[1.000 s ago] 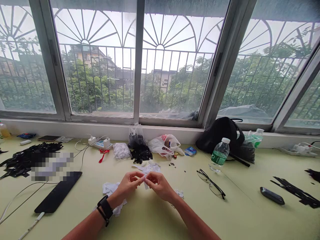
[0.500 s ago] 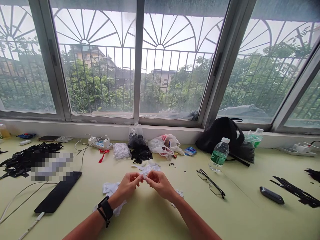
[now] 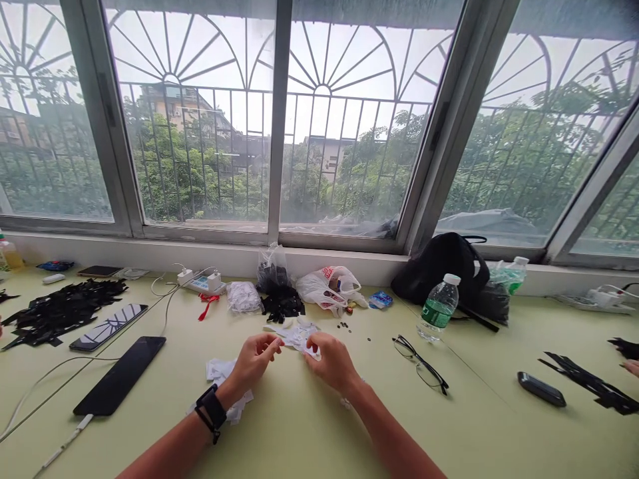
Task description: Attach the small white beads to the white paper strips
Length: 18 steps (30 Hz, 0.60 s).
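Note:
My left hand (image 3: pixel 258 362), with a dark band on its wrist, is closed in a pinch, thumb against forefinger. Anything held in it is too small to make out. My right hand (image 3: pixel 332 362) sits a short way to the right, its fingers curled at the front edge of a pile of white fabric-like pieces (image 3: pixel 294 330). A small white piece shows between its thumb and forefinger. Beside my left wrist lies a second pile of white pieces (image 3: pixel 219 371), partly covered by the forearm. Small white bits (image 3: pixel 345 403) lie by my right wrist, mostly hidden.
Behind the hands are a bag of white pieces (image 3: pixel 243 297), black strips (image 3: pixel 283 306) and a white plastic bag (image 3: pixel 327 289). Phones (image 3: pixel 120 376) and cables lie left. Eyeglasses (image 3: pixel 419 364), a water bottle (image 3: pixel 439 309) and a black case (image 3: pixel 542 389) are right. Another person's fingers (image 3: pixel 633 366) show at the right edge.
My hands, together on a small white piece before, have come apart. The right hand has moved right to the white pile. Another person's fingers have appeared at the right edge.

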{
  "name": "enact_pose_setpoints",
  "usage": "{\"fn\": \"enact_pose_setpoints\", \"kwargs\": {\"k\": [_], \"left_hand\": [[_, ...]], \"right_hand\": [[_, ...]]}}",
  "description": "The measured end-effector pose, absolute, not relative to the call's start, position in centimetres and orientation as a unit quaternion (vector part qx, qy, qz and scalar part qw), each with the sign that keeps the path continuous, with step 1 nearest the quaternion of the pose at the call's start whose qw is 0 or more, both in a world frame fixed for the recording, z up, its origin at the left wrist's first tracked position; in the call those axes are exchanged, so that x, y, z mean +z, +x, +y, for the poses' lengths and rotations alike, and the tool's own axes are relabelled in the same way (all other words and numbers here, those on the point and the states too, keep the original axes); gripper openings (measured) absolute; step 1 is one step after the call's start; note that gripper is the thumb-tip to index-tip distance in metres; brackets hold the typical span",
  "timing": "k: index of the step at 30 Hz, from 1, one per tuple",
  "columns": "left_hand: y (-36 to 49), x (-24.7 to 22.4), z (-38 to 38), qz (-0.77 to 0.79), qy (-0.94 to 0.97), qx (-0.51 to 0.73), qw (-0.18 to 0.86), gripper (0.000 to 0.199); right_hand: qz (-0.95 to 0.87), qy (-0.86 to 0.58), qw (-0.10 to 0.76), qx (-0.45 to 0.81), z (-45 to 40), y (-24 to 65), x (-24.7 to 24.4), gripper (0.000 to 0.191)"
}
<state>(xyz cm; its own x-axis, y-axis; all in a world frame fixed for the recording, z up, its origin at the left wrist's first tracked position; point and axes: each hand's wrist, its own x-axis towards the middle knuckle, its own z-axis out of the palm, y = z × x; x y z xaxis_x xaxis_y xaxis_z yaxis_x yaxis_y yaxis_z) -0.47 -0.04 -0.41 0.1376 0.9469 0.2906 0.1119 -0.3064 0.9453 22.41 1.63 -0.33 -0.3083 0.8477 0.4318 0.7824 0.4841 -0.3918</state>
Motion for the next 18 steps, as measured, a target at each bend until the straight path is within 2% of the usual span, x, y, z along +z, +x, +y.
{"fn": "enact_pose_setpoints", "kwargs": {"k": [4, 9, 14, 16, 18], "left_hand": [[-1.2, 0.2, 0.4, 0.425, 0.598, 0.534, 0.421, 0.041], [-2.5, 0.5, 1.1, 0.446, 0.515, 0.599, 0.42, 0.049], [-3.0, 0.4, 1.4, 0.457, 0.458, 0.638, 0.418, 0.052], [-3.0, 0.2, 1.4, 0.46, 0.45, 0.639, 0.421, 0.053], [-3.0, 0.1, 1.4, 0.46, 0.45, 0.638, 0.423, 0.053]], "right_hand": [[-0.821, -0.471, 0.312, 0.088, 1.3, 22.2, -0.1, 0.012], [-0.856, -0.381, 0.315, 0.151, -0.2, 20.7, 0.0, 0.006], [-0.921, -0.243, 0.243, 0.182, -3.4, 17.7, 0.5, 0.044], [-0.94, -0.216, 0.196, 0.175, -4.6, 16.8, 0.6, 0.053], [-0.953, -0.192, 0.165, 0.168, -5.5, 16.2, 0.8, 0.053]]}}
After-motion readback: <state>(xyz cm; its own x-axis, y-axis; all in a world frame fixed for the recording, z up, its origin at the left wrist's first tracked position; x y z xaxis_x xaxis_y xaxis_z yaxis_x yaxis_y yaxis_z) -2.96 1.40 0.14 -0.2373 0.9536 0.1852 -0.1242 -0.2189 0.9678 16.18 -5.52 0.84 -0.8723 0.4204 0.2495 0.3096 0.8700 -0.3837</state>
